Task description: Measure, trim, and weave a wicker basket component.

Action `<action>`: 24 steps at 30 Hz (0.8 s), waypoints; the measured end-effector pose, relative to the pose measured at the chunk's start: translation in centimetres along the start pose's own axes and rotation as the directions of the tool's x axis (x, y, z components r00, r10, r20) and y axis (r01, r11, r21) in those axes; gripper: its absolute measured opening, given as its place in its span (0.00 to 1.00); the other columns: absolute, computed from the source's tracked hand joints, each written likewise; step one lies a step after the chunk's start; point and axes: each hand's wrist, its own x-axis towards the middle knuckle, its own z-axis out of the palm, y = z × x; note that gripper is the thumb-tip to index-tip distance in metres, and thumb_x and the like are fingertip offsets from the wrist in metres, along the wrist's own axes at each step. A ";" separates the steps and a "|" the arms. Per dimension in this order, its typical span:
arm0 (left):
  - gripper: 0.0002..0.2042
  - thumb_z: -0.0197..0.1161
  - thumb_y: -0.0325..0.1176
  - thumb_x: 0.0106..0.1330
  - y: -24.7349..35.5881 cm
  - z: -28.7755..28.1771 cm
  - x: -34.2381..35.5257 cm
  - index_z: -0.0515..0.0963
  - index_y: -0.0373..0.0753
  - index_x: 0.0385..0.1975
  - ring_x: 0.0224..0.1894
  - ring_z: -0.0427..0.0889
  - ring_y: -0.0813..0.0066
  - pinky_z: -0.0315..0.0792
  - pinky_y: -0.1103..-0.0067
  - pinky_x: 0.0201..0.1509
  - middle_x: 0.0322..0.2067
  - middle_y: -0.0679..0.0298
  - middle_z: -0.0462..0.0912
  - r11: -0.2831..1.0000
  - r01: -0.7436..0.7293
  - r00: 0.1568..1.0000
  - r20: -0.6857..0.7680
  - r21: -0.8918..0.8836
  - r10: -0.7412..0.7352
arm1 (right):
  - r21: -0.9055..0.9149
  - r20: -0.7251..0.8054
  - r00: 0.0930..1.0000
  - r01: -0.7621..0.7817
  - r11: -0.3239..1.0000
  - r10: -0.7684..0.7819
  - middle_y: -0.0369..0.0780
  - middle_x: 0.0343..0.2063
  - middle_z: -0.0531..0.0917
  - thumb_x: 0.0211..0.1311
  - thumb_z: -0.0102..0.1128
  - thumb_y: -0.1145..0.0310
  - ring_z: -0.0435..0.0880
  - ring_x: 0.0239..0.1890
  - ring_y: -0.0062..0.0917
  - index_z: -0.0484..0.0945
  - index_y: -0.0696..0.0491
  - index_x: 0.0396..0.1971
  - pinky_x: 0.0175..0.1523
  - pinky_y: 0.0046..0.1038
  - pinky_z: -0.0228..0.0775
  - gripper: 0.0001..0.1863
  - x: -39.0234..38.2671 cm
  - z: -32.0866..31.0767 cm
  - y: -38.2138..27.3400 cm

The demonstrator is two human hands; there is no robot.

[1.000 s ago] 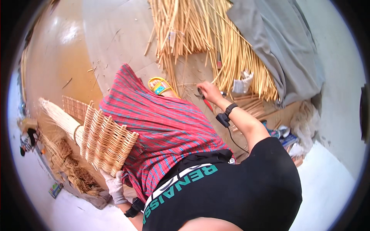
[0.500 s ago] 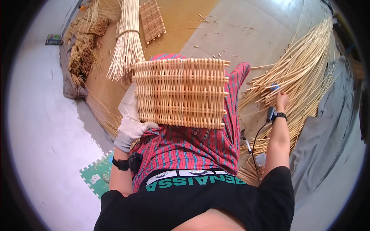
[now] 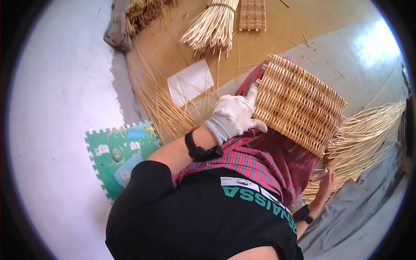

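A woven wicker panel [image 3: 299, 104] rests slantwise over my lap, with rod ends sticking out along its short sides. My left hand [image 3: 236, 115], in a white glove, grips its left edge, the thumb along the lower corner. Red plaid cloth [image 3: 260, 158] covers my legs beneath. My bare right hand [image 3: 327, 184] is down beside my right thigh, apart from the panel, among pale wicker rods [image 3: 368, 138]. Its fingers look closed around something small and pale that I cannot make out.
A tied bundle of rods [image 3: 212, 28] and another woven panel [image 3: 252, 15] lie ahead. Loose thin rods [image 3: 167, 112] and a white sheet [image 3: 190, 81] are at the left, beyond a green foam mat [image 3: 117, 151]. Grey cloth [image 3: 346, 221] lies at the right.
The view has turned, and the panel now sits slanted. My right hand has drawn back from the rod bundle toward my thigh. My left hand keeps its hold on the panel.
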 end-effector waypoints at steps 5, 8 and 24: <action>0.36 0.65 0.58 0.58 -2.3 0.5 -3.6 0.71 0.36 0.60 0.47 0.83 0.58 0.71 0.64 0.53 0.42 0.54 0.84 0.972 -0.220 0.894 -0.416 -0.086 0.165 | 0.261 0.138 0.947 0.248 0.933 -0.291 0.25 0.23 0.72 0.70 0.52 0.69 0.65 0.20 0.06 0.60 0.61 0.68 0.29 0.13 0.61 0.29 -11.0 10.8 -19.0; 0.36 0.71 0.49 0.57 -2.1 -0.3 -4.4 0.69 0.38 0.63 0.48 0.84 0.58 0.76 0.67 0.51 0.44 0.53 0.84 0.639 -0.688 0.705 -0.525 -0.344 0.477 | 0.440 0.237 0.838 0.359 0.823 -0.492 0.27 0.21 0.69 0.68 0.48 0.71 0.66 0.20 0.08 0.52 0.63 0.71 0.32 0.15 0.66 0.34 -13.6 13.4 -19.9; 0.42 0.72 0.29 0.52 3.3 3.0 -4.7 0.58 0.41 0.68 0.53 0.82 0.56 0.76 0.72 0.56 0.52 0.53 0.80 0.080 -0.467 0.624 -0.264 -0.880 0.736 | 0.200 0.535 0.708 0.425 0.883 -0.462 0.41 0.51 0.75 0.67 0.61 0.64 0.79 0.43 0.21 0.55 0.59 0.70 0.44 0.20 0.73 0.36 -17.8 20.3 -17.1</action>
